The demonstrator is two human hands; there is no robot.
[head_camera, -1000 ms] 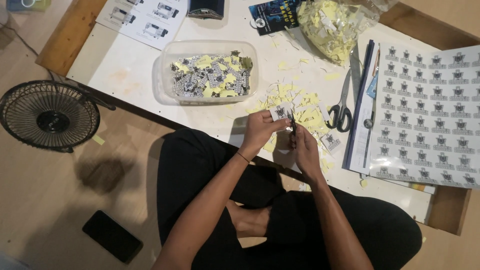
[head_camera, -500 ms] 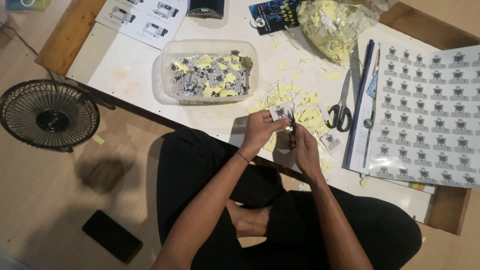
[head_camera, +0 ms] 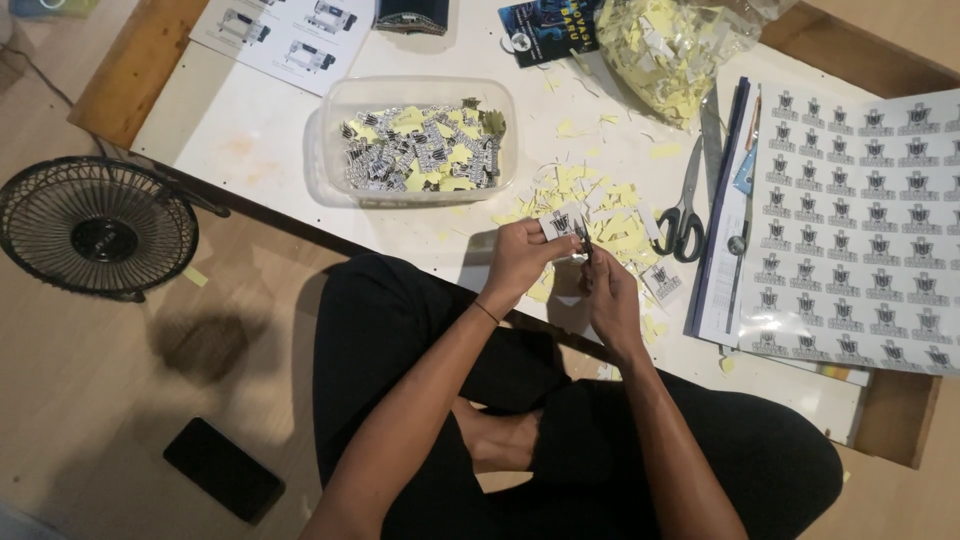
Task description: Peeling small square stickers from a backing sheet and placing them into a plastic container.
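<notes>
I am looking down on a person sitting cross-legged at a low white table (head_camera: pixel 260 140), and their left hand (head_camera: pixel 518 262) is pinching a small printed sticker (head_camera: pixel 560 222) while the right hand (head_camera: pixel 612 300) is closing on its other edge, just above a scatter of yellow paper scraps (head_camera: pixel 610 215). A clear plastic tub (head_camera: pixel 415 140) of cut stickers is sitting beyond the hands, scissors (head_camera: pixel 686 205) are lying beside a printed sticker sheet (head_camera: pixel 865 220), and a bag of yellow scraps (head_camera: pixel 670 40) is resting at the far edge. On the floor a small black fan (head_camera: pixel 95 228) is standing near a dark phone (head_camera: pixel 222 470).
</notes>
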